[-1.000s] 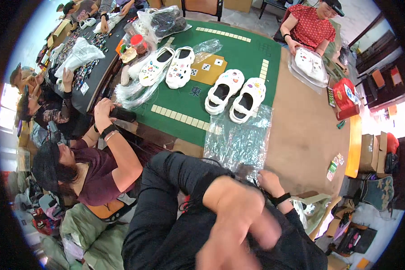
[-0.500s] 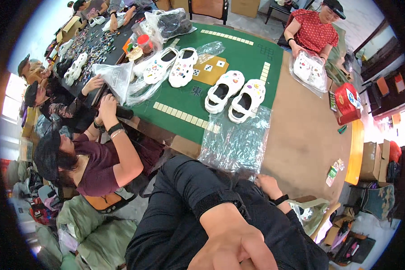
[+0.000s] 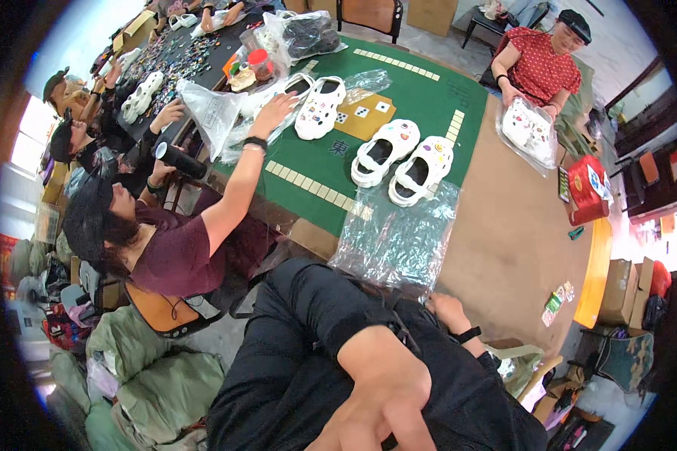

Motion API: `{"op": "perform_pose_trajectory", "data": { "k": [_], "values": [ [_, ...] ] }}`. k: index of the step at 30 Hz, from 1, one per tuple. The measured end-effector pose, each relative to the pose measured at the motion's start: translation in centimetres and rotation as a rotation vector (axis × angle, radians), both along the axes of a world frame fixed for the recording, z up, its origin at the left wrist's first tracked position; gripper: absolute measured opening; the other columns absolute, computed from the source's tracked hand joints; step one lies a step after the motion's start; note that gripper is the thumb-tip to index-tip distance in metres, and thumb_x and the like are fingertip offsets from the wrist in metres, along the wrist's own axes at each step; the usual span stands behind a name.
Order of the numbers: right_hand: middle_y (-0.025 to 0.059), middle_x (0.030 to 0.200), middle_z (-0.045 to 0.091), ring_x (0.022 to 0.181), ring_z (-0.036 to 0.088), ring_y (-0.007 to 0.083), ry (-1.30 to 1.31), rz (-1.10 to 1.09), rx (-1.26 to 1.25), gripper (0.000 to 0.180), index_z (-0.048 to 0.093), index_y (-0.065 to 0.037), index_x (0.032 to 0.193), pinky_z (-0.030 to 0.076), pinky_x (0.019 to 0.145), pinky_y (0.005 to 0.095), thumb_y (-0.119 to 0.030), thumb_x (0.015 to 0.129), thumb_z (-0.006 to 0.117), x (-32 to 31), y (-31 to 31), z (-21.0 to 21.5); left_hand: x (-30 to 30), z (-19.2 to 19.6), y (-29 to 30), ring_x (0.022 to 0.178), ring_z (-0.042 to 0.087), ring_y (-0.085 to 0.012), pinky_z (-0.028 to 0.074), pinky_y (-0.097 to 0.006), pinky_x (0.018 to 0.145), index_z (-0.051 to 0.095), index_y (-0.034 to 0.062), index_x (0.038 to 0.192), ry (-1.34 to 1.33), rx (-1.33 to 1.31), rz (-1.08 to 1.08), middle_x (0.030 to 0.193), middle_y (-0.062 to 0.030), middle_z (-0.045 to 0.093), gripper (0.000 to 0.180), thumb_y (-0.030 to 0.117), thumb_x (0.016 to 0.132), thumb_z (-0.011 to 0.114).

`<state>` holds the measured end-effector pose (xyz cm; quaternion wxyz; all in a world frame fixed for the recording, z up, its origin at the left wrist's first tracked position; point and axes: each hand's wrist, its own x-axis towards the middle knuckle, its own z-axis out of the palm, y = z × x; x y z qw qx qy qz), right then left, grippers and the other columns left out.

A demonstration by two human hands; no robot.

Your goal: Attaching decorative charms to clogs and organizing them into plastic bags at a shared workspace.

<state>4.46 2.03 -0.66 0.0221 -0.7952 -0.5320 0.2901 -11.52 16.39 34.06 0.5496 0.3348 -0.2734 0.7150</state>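
My left hand hangs close to the camera at the bottom edge, blurred, fingers loosely apart, holding nothing; its black sleeve runs up and left. My right hand, a black band on its wrist, rests at the near table edge, touching the lower corner of a clear plastic bag. Its fingers are partly hidden, so the grip is unclear. Just beyond the bag, a pair of white clogs with coloured charms lies on the green mat.
A person in a maroon shirt sits at my left, one hand on another white clog. A person in a red dotted top across the table holds bagged clogs. A red box stands at the right; green sacks lie on the floor.
My left hand has dropped lower toward the bottom edge. The person on my left has stretched an arm out to the clogs. My right hand stays by the bag.
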Motion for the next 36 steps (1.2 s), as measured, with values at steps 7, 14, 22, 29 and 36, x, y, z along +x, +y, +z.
{"op": "perform_pose_trajectory", "data": {
  "k": [7,14,22,29,36],
  "values": [
    [0.0120,0.078,0.061,0.072,0.060,0.0303,-0.060,0.048,0.074,0.029,0.053,-0.009,0.099,0.047,0.059,0.0441,-0.031,0.081,0.052,-0.2,-1.5,-1.5,2.7,-7.4,7.9,0.085,0.056,-0.0252,0.045,-0.036,0.058,0.054,0.0076,0.068,0.506,1.063,0.215,0.101,-0.0182,0.053,0.021,0.024,0.081,0.054],
    [0.0162,0.085,0.061,0.079,0.059,0.0352,-0.016,-0.029,-0.071,0.028,0.057,-0.009,0.097,0.046,0.066,0.0450,-0.032,0.084,0.048,-0.9,-0.7,-0.9,4.9,-21.8,13.5,0.095,0.051,-0.0358,0.042,-0.042,0.081,0.049,0.0057,0.108,1.790,0.662,0.267,0.104,-0.0163,0.052,0.029,0.020,0.083,0.054],
    [0.0149,0.089,0.060,0.084,0.058,0.0329,0.007,-0.086,-0.038,0.032,0.052,-0.006,0.102,0.047,0.069,0.0454,-0.027,0.077,0.056,-1.1,1.6,-0.8,-1.1,-39.7,13.5,0.112,0.041,-0.0390,0.036,-0.048,0.091,0.046,0.0169,0.123,2.005,1.144,0.234,0.125,-0.0189,0.042,0.043,0.024,0.082,0.054],
    [0.0150,0.102,0.057,0.090,0.056,0.0344,0.009,-0.085,0.040,0.040,0.049,-0.009,0.116,0.047,0.076,0.0429,-0.024,0.079,0.054,-1.1,5.3,-2.7,-2.5,-41.6,12.0,0.123,0.029,-0.0429,0.030,-0.052,0.097,0.043,0.0233,0.128,2.093,1.247,0.207,0.138,-0.0214,0.026,0.049,0.025,0.080,0.055],
    [0.0236,0.116,0.048,0.105,0.048,0.0395,-0.059,-0.074,0.285,0.053,0.042,-0.015,0.126,0.041,0.088,0.0448,-0.025,0.077,0.060,-0.8,12.9,-0.9,-3.7,-44.3,12.4,0.122,0.031,-0.0438,0.034,-0.050,0.093,0.044,0.0229,0.128,1.910,1.250,0.342,0.138,-0.0218,0.027,0.055,0.026,0.076,0.060]
  ]
}}
